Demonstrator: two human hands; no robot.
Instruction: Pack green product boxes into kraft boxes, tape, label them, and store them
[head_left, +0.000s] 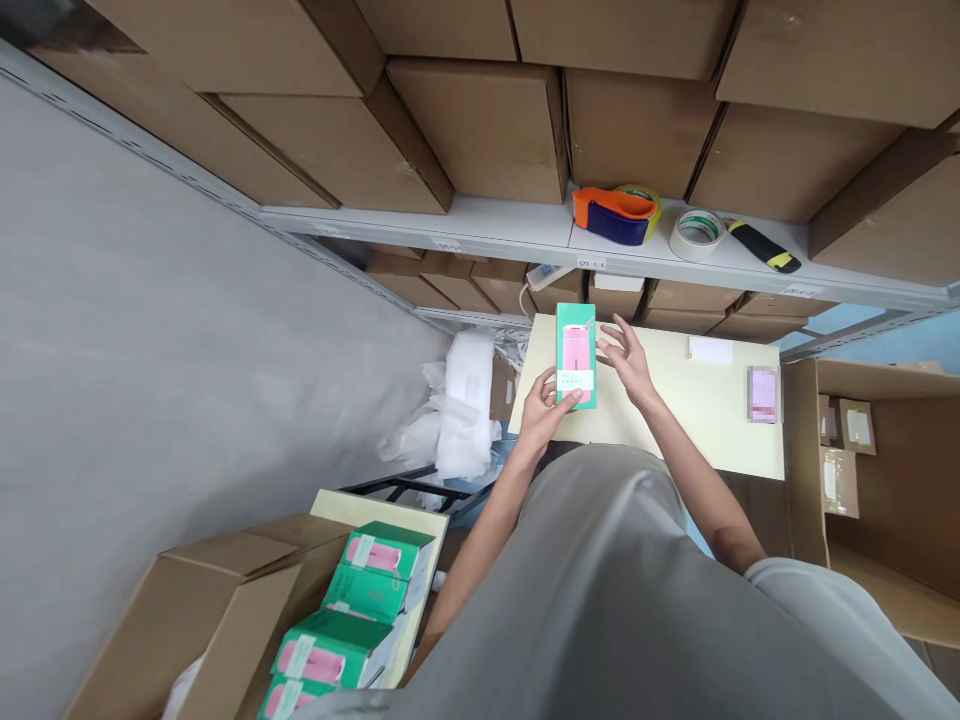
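Note:
A slim green product box (576, 340) with a pink device pictured on its face is upright above the cream tabletop (675, 430). My left hand (546, 408) grips its lower left part, the thumb lying across the front near a white label strip. At the box's right edge is my right hand (628, 362), fingers spread apart and not wrapped round anything. Whether a fingertip touches the box there, I cannot tell. Several similar green boxes (375, 590) stand grouped on a lower surface at the bottom left.
Ahead, a shelf (510, 228) bears brown cartons, an orange tape dispenser (615, 215), a tape roll (697, 235) and a yellow-black cutter (765, 247). White foam wrap (469, 400) lies left of the table. Open cartons stand right (806, 460) and lower left (195, 600). A phone-like item (763, 396) lies on the table.

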